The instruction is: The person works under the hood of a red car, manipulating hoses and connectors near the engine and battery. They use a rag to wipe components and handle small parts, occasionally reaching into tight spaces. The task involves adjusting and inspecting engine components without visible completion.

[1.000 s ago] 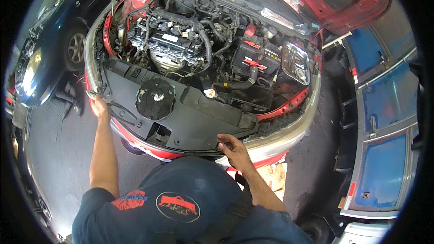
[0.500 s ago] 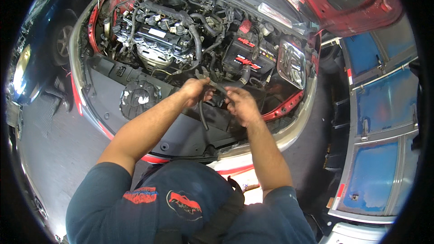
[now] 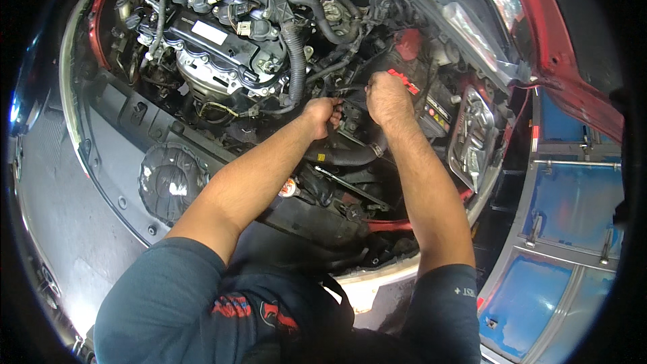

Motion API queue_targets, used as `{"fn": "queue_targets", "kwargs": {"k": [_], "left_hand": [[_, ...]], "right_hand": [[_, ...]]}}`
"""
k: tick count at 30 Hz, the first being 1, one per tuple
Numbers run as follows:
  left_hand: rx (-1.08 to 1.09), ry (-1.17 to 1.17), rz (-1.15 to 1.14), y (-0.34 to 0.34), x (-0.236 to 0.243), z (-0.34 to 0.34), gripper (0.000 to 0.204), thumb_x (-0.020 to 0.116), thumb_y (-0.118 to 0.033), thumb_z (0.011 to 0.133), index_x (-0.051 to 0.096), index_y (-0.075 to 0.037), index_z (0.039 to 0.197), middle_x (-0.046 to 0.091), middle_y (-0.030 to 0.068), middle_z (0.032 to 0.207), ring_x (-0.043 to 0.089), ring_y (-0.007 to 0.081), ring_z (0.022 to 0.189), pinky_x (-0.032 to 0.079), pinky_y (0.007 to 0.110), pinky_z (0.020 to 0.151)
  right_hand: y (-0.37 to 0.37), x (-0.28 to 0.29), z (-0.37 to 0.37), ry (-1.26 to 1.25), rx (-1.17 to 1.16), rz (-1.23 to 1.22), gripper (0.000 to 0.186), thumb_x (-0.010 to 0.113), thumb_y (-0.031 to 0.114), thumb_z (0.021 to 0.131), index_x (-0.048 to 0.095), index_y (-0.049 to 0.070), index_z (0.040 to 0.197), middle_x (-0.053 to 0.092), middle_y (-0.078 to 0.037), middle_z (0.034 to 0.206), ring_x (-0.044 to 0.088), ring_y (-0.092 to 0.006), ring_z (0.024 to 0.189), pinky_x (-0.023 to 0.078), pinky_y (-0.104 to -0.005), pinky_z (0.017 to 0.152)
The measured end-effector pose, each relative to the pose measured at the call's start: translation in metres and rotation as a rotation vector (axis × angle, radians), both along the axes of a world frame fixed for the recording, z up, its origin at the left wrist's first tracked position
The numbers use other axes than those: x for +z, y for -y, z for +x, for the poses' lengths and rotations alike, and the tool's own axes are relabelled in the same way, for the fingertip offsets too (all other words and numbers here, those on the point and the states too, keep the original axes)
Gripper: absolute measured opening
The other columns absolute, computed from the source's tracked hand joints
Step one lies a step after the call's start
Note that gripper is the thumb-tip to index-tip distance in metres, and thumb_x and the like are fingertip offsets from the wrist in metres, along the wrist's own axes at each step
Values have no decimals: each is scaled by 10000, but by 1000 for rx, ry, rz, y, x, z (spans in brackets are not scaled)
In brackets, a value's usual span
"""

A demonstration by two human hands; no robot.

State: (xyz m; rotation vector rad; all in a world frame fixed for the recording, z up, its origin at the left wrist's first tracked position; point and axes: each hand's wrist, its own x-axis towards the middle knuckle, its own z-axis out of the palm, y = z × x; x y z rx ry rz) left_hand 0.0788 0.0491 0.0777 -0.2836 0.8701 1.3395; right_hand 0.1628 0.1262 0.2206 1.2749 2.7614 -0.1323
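Both of my hands reach down into the engine bay, between the engine and the battery. My left hand (image 3: 323, 118) is closed, its fingers curled around a short black hose (image 3: 331, 139) whose lower end shows below them. Close by on the right, my right hand (image 3: 389, 98) is also closed beside the black battery (image 3: 431, 104). Its back faces me and its fingertips are hidden, so what they grip cannot be made out. Below the hands runs a thick black radiator hose (image 3: 344, 156) with a yellow mark and a clamp.
The engine (image 3: 222, 47) with a ribbed hose (image 3: 295, 67) stands to the left. A metal tray (image 3: 472, 136) of small parts lies right of the battery. A round black cover (image 3: 172, 183) rests on the front panel. Blue-panelled cabinets (image 3: 566, 192) stand at the right.
My hands have moved from over the front panel deeper into the engine bay, the right one up beside the battery. My view has come closer, and the radiator hose and front parts are uncovered.
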Motion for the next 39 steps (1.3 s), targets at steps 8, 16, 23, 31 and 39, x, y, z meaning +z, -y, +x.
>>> {"fn": "queue_targets", "kwargs": {"k": [8,16,23,31,39], "left_hand": [[69,36,-49,-22,-12,-19,136,431,-132,989,525,-70,914,460,-1,705,367,75,523,296,190,404],[165,167,-4,-27,-16,-20,169,450,-112,976,485,-31,831,475,43,729,388,100,518,308,224,414],[187,150,-40,-31,-7,-20,136,404,-98,981,492,-20,913,494,46,772,399,86,541,325,189,423],[277,198,7,-33,-14,-20,81,398,-76,970,467,-39,949,523,65,816,427,99,558,357,203,450],[357,259,12,-32,-5,-16,89,398,-74,967,472,-45,927,523,63,821,432,108,565,363,217,459]], "right_hand": [[17,6,-35,226,28,44,184,555,176,903,661,30,940,664,-218,943,665,-375,914,542,-473,772],[-7,4,-55,222,75,271,169,603,154,871,682,20,937,554,-178,1136,669,-356,917,558,-455,779],[-19,-1,-54,230,54,276,140,607,116,847,691,19,905,618,-164,1065,672,-336,929,561,-439,775],[-15,3,-54,259,52,276,153,584,107,856,696,22,918,643,-159,1067,671,-327,967,555,-431,807],[0,17,-63,389,29,160,274,554,204,917,686,-24,994,628,-166,1111,647,-331,1031,547,-437,838]]}}
